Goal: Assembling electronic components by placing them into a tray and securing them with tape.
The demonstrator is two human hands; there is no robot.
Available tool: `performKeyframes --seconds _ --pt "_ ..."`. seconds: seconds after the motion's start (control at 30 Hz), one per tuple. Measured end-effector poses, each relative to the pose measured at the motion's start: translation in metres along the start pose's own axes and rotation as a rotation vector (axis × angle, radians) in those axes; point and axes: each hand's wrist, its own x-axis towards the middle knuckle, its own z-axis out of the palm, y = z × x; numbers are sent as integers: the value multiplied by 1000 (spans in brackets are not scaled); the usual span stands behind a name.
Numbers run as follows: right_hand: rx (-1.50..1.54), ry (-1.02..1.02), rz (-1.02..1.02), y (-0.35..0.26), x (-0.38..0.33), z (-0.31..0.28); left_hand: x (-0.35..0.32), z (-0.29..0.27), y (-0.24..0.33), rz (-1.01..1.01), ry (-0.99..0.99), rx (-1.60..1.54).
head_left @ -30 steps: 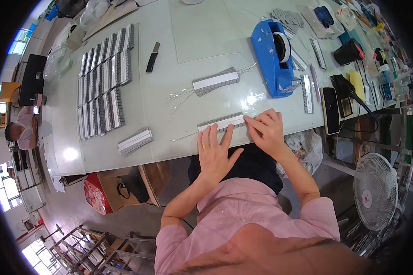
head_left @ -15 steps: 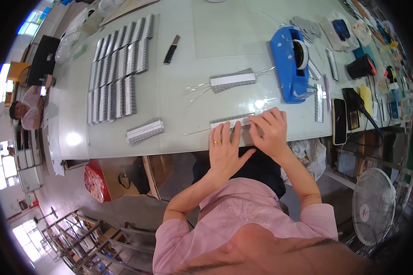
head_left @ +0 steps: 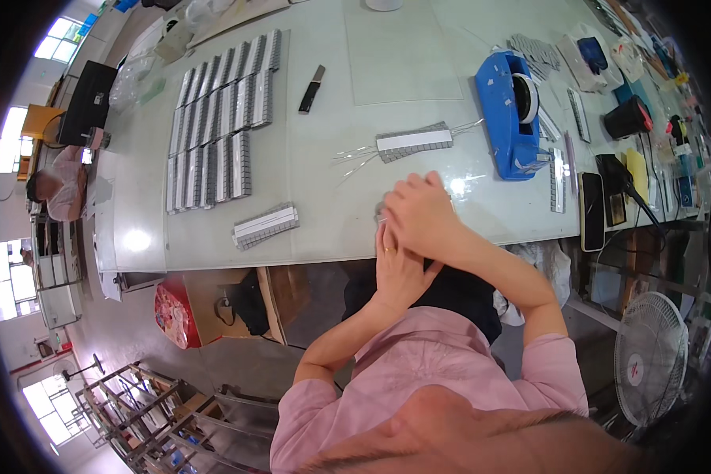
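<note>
One over the other at the near edge

Below the pale glassy tabletop (head_left: pixel 324 229), an open brown box (head_left: pixel 204 294) holds a black bag (head_left: pixel 253 306). On top, a flat grey strip (head_left: pixel 380 212) lies mostly hidden under my left hand (head_left: pixel 400 272), fingers extended, and right hand (head_left: pixel 425 220), fingers bent across; I cannot tell their grip. Rightward, a blue plastic dispenser (head_left: pixel 498 118) carries a white-rimmed tape roll (head_left: pixel 533 99); a white box (head_left: pixel 577 66) holds something dark blue (head_left: pixel 592 54).

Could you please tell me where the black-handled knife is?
In the head view, the knife lies left of top centre, right of the grey strips.
</note>
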Motion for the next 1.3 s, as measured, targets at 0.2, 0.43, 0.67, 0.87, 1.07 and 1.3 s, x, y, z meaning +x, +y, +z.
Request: performKeyframes --seconds 0.2,0.43,0.67,0.87,1.07,1.3 --pt "239 151 323 31 -42 -2 9 -17 3 -27 -28 -31" --pt "178 358 501 21 -54 11 10 -17 4 -18 -39 9" --pt "159 379 512 19 -53 14 10 -18 5 -28 -57 11" --pt "119 370 521 17 -54 13 13 -20 6 -40 -47 6" --pt "173 368 598 17 -54 11 16 -18 11 -62 -48 21" --pt "-60 586 478 61 -73 -57 17 -23 10 -35 -44 40"
